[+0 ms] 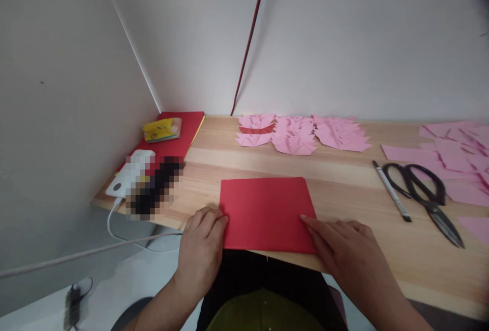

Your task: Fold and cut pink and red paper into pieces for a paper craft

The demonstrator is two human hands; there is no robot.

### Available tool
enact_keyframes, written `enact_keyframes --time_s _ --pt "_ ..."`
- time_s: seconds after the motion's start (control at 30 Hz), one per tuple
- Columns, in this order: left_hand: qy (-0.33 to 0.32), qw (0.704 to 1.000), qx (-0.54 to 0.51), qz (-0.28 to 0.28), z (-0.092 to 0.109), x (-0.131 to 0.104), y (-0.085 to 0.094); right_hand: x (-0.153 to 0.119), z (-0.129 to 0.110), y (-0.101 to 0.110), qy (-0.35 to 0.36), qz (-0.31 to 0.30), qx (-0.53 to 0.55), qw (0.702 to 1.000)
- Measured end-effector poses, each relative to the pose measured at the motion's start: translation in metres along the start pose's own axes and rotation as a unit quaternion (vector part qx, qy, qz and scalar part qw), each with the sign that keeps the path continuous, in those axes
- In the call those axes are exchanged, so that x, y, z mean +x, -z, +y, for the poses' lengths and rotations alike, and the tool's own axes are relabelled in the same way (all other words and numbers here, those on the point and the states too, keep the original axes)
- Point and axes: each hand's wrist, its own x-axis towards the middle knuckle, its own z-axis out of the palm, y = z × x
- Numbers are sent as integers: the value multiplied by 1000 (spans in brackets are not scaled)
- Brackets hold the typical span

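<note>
A folded-looking sheet of red paper (267, 214) lies at the front edge of the wooden table. Its left edge is pinched by my left hand (202, 242), fingers curled together with the thumb hidden from view. On the opposite side my right hand (344, 247) grips the right edge, its thumb resting on top of the paper. To the right of the paper lie a white marker pen (392, 192) with dark ends and black-handled scissors (424, 198), slightly open.
Cut pink paper pieces (340, 135) lie in rows along the wall, with one red piece (256, 129) among them. More pink paper (458, 163) is heaped at right. At left are red sheets (191, 127), a yellow tissue pack (162, 130) and a white power bank (128, 173) with a cable.
</note>
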Motion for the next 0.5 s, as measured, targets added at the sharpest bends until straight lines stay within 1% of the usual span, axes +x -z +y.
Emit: enact_keyframes --time_s 0.1,0.2,0.27,0.37,0.5 --pt "-39 999 -6 -8 -5 1 4 -1 -3 4 -6 0 -24 1000" --pt "-62 995 36 -68 -3 7 14 1 -7 8 -20 2 -49 999" --pt "-63 991 61 -103 2 10 23 1 -8 10 -22 -8 -55 998" --pt "-58 987 84 -125 13 10 32 -1 -7 11 -23 -26 -58 998" --pt "-48 984 102 -136 27 -2 30 -6 -5 13 -48 -29 -75 996"
